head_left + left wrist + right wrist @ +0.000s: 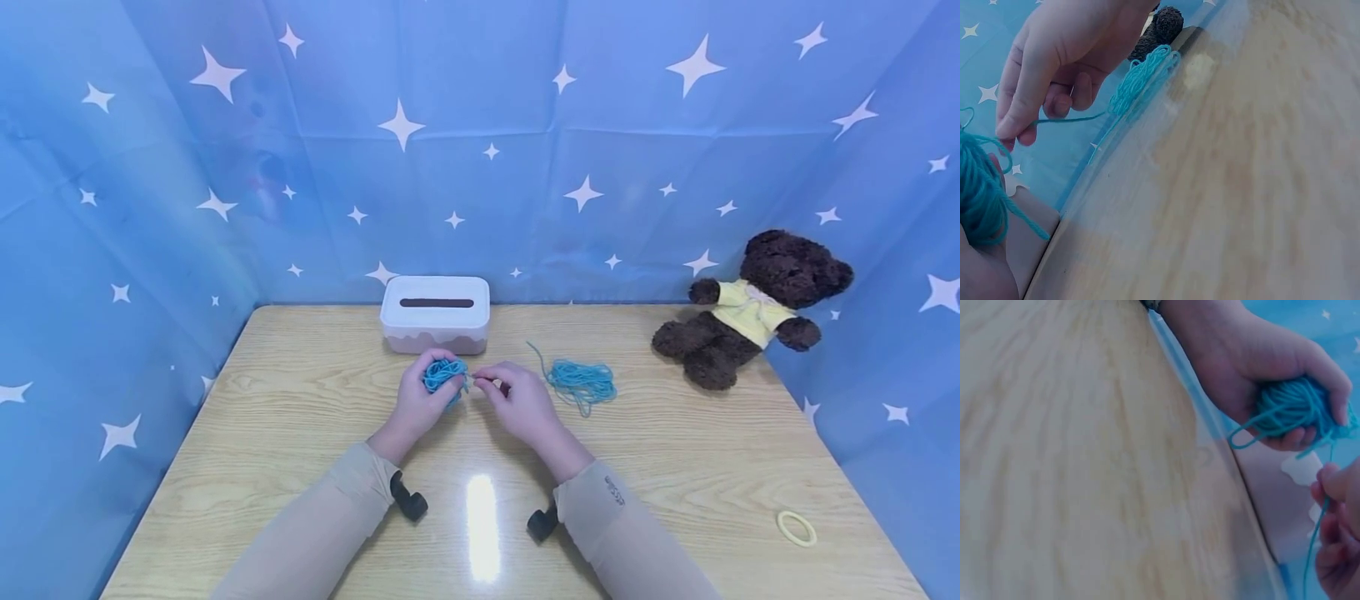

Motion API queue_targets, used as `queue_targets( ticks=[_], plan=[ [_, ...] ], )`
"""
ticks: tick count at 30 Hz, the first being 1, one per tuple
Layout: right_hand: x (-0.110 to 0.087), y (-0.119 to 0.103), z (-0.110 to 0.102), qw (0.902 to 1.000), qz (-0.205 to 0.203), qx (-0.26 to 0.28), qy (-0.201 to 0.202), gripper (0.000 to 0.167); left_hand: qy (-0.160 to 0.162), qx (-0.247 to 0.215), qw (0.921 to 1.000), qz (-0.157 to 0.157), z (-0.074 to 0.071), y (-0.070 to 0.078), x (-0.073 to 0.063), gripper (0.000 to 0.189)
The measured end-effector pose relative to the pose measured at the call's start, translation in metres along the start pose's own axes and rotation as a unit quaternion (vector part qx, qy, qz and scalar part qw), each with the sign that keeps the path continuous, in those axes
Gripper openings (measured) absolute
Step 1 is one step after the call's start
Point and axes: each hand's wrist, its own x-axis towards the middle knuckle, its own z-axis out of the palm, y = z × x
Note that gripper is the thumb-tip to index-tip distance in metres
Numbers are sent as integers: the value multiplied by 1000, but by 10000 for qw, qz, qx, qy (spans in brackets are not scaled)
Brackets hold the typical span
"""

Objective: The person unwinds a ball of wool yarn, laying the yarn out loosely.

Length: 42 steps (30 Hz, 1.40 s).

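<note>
My left hand (pixel 422 398) grips a ball of teal yarn (pixel 1291 406), its fingers and thumb curled round the bundle. Small loops stick out of the ball on the side away from the thumb in the right wrist view. Just to the right, my right hand (pixel 521 402) pinches the yarn strand (pixel 1072 119) between thumb and fingertips, close beside the ball. From those fingertips the strand runs to a loose heap of teal yarn (pixel 581 383) lying on the table to the right. The other fingers of my right hand are curled in.
Behind my hands stands a white tissue box (pixel 435 315) with a slot in its lid. A brown teddy bear (pixel 750 312) in a yellow shirt sits at the back right. A pale yellow ring (pixel 797 528) lies near the right edge of the wooden table (pixel 300 400).
</note>
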Motion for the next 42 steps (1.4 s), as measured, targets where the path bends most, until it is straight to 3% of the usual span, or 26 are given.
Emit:
queue_targets(
  ticks=[15, 20, 28, 34, 42],
  plan=[
    [-20, 40, -43, 9979, -15, -174, 631, 15, 195, 14, 9997, -170, -2, 3, 1, 27],
    [-27, 50, -57, 9966, 223, -291, 741, 19, 243, -52, 9995, -218, -3, 3, 0, 24],
    [-37, 57, -73, 9939, 578, -489, 797, 22, 9, -70, 9998, -193, -1, 4, 1, 25],
    [-43, 65, -81, 9931, 564, -738, 720, 23, 112, -174, 9997, -87, 0, 4, 0, 18],
    [-51, 76, -94, 9903, 584, -938, 840, 18, -77, -404, 9992, -24, -2, 2, 1, 16]
  ],
)
